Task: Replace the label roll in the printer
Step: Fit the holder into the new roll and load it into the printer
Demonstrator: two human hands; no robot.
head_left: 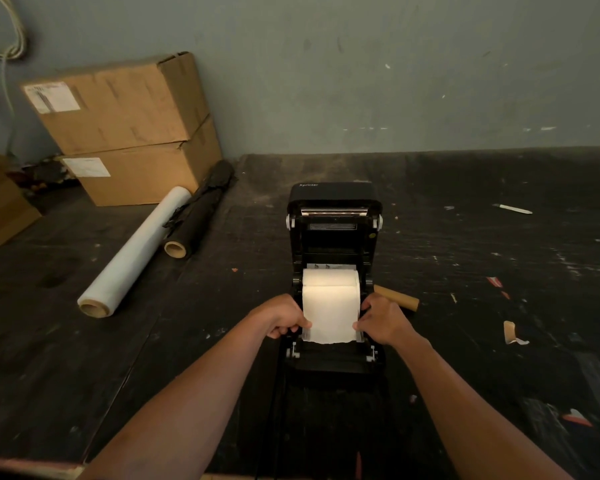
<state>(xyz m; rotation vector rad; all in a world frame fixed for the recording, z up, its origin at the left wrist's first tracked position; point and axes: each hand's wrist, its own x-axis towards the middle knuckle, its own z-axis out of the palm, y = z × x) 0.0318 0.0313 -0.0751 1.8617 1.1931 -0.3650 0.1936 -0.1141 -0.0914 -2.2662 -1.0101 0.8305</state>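
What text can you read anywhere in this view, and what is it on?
"Xprinter": on the raised lid of the open label printer.
Sticker inside the lid: print too small to read.
Shipping label on the upper cardboard box: blurred, unreadable.
Label on the lower cardboard box: blurred, unreadable.
Label roll: blank, no print visible.
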